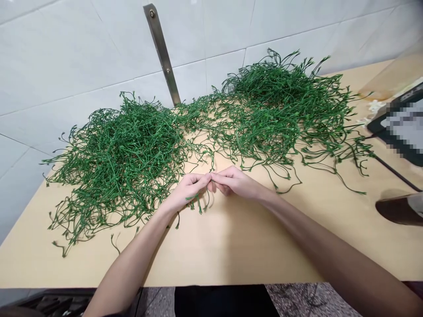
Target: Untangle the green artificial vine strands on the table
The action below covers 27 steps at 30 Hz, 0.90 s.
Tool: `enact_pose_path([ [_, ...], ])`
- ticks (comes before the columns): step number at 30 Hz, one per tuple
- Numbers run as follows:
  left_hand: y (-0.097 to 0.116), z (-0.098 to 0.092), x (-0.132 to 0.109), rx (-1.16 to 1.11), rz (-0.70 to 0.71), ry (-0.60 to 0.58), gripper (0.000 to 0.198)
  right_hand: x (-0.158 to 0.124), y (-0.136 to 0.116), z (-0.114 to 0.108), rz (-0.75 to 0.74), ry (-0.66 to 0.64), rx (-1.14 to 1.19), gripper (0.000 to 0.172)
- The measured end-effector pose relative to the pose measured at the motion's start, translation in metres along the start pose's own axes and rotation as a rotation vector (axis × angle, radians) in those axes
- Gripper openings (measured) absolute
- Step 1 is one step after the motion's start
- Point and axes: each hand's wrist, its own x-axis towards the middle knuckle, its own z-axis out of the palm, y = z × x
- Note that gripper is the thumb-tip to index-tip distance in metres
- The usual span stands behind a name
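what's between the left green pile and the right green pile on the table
In the head view, no bare gap: thin green strands bridge the left pile and right pile, by the metal bracket.

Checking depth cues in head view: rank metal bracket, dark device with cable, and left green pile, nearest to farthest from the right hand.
From the right hand:
1. Left green pile, just to its left.
2. Metal bracket, up on the wall behind.
3. Dark device, far right table edge.

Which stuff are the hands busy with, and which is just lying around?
In use: left hand and right hand, pinching a green plastic sprig; left pile of green sprigs; right pile of green sprigs.

Just lying about: black device, black cable, metal bracket, clear plastic bag.
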Motion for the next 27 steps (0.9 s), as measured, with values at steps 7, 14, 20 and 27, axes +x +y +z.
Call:
enact_pose_path([
  [7, 0.000, 0.011, 0.002, -0.342, -0.066, 0.008, 0.060, 0.004, 0.006, 0.016, -0.033, -0.001, 0.409, 0.065],
  [14, -0.008, 0.011, 0.002, -0.250, 0.015, 0.029, 0.068, 0.006, 0.017, 0.020, -0.099, -0.030, 0.359, 0.056],
  [20, -0.011, 0.011, 0.003, -0.235, 0.051, 0.267, 0.067, 0.007, 0.020, 0.019, -0.111, 0.091, 0.438, 0.064],
  [27, 0.012, 0.000, 0.004, -0.519, 0.108, 0.375, 0.066, 0.015, 0.010, 0.007, -0.161, 0.339, 0.506, 0.057],
])
